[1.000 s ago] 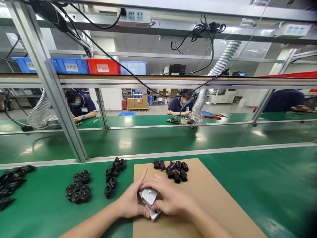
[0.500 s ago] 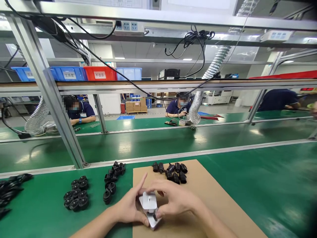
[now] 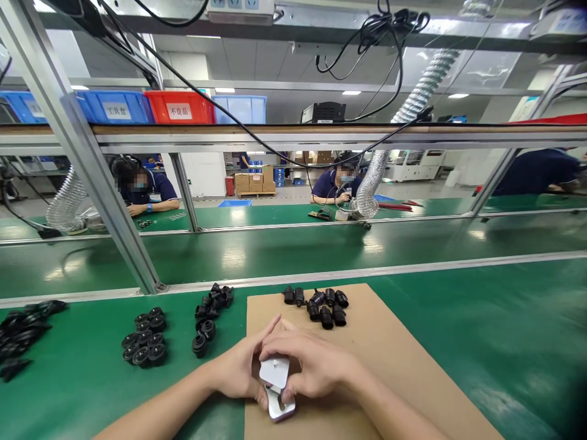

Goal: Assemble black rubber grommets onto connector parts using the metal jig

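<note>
A silver metal fixture (image 3: 274, 373), with a square top plate and a lower plate beneath it, sits low over the cardboard sheet (image 3: 348, 379). My left hand (image 3: 241, 371) grips it from the left, thumb by the lower plate. From the other side my right hand (image 3: 316, 362) curls its fingers over the top plate, its thumb pressed in near the gap between the plates. A small dark spot shows beside that thumb; its kind I cannot make out. Several black cylindrical plastic parts (image 3: 326, 317) stand beyond the hands on the cardboard.
Black round parts (image 3: 143, 348) and smaller black fittings (image 3: 200, 345) lie in groups on the green table at left, with a pile of black pieces (image 3: 22, 330) farther left. A metal frame post (image 3: 114, 214) rises behind. Co-workers sit across the bench.
The view has tilted down a little. The fixture has turned slightly between my hands, and my right fingers have closed farther round it.
</note>
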Tool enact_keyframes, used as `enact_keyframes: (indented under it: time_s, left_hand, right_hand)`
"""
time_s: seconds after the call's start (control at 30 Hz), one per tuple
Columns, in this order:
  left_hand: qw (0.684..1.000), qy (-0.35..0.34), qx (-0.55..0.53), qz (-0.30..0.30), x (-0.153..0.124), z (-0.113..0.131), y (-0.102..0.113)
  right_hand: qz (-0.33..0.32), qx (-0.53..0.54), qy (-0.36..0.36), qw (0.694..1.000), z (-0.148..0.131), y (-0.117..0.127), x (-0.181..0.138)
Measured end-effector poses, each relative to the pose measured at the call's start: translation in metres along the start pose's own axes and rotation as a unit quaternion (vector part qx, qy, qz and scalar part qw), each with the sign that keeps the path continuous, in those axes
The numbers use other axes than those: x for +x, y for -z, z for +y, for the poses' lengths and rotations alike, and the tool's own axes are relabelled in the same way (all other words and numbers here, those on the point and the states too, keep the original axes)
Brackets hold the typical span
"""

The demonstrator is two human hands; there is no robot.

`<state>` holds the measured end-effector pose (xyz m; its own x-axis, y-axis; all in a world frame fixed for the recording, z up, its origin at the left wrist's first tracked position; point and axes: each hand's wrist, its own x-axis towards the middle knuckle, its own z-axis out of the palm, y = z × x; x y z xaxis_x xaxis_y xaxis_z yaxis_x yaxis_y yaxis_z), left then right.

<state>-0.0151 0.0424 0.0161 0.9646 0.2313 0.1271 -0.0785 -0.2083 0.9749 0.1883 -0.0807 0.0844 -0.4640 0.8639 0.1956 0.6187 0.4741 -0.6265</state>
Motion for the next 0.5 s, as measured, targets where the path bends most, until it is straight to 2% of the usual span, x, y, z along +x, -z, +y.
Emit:
enact_keyframes:
  time_s: [0.13,0.23,0.37,0.5]
  left_hand:
    - [0.998,0.010,0.017,0.055,0.000,0.005,-0.011]
    - [0.990,0.042,0.070,0.113,0.001,0.012,-0.021]
    - [0.952,0.103,0.208,0.198,0.002,0.025,-0.032]
    - [0.943,0.107,0.230,0.216,0.000,0.029,-0.037]
  right_hand:
    - [-0.002,-0.027,-0.031,0.999,0.001,0.002,0.001]
    - [0.003,-0.036,-0.056,0.998,0.001,0.004,0.001]
    - [0.008,-0.043,-0.057,0.997,-0.001,0.008,0.003]
    - [0.008,-0.051,-0.052,0.997,-0.001,0.008,0.006]
